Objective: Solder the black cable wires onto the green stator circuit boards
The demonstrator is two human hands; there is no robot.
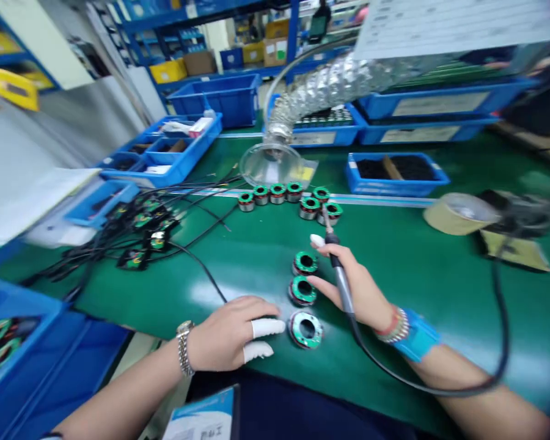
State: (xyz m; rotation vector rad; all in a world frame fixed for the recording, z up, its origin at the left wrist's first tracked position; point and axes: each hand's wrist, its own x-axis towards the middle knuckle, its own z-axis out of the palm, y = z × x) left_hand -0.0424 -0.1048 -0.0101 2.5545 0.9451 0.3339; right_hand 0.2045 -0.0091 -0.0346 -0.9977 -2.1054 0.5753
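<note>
My right hand (360, 284) is closed round a soldering iron (343, 284), its tip pointing away over the farther motor stators. A cable runs from the iron's rear toward the right. My left hand (236, 333) lies low over the mat, fingers stretched, two of them in white finger cots. Just right of its fingertips sits the nearest stator (306, 330), a ring with a green circuit board on top. Beyond it, two more stators (302, 290) stand in a column beside my right hand. Several others (277, 193) form a row farther back.
A clear fume hood (271, 165) on a silver duct (339, 85) hangs behind the back row. Black cables with small boards (142, 235) lie at left. Blue bins (396, 174), a tape roll (461, 212) and a stator bin (22, 342) surround the green mat (238, 244).
</note>
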